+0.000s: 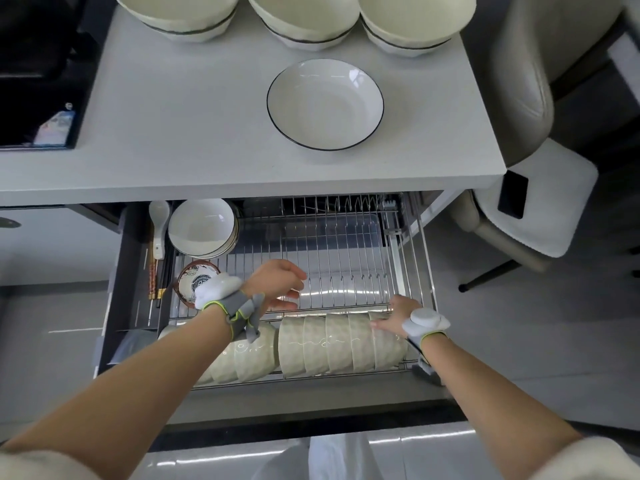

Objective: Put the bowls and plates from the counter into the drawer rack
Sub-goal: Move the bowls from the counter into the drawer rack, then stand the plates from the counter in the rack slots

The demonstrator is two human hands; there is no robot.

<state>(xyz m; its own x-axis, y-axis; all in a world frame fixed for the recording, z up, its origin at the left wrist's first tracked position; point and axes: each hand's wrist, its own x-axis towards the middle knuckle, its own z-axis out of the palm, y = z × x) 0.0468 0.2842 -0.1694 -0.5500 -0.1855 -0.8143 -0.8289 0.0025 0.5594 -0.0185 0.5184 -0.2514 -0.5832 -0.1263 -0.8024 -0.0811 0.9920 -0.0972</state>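
The left hand (277,285) hangs over the wires of the drawer rack (346,258), left of its middle. Its fingers are loosely spread and point right, and it holds nothing. The right hand (394,315) is at the rack's front right corner. Its fingers (379,325) lie straight and together on the rightmost bowl of a row of pale bowls (329,344), touching it without curling round it. Both wrists wear grey bands with a white puck.

That row stands on edge along the front of the rack, the bowls packed one against the next. The left forearm crosses over its left part. At the rack's left side, just behind the left wrist, sits a small patterned bowl (194,275) with a reddish rim. In the rack's back left corner is a stack of white bowls (202,225). Left of the rack, in a narrow side slot of the drawer, lie a white spoon (159,223) and chopsticks (152,275). The middle and right of the rack show bare wire over a clear tray.

Above the rack runs the grey counter (173,116). A white plate (325,103) with a thin dark rim lies on it, directly beyond the rack's middle. Past the plate, at the counter's far edge, stand three stacks of large bowls (304,22). To the right of the rack is a pale chair (540,209) with a dark flat object (513,194) on its seat.
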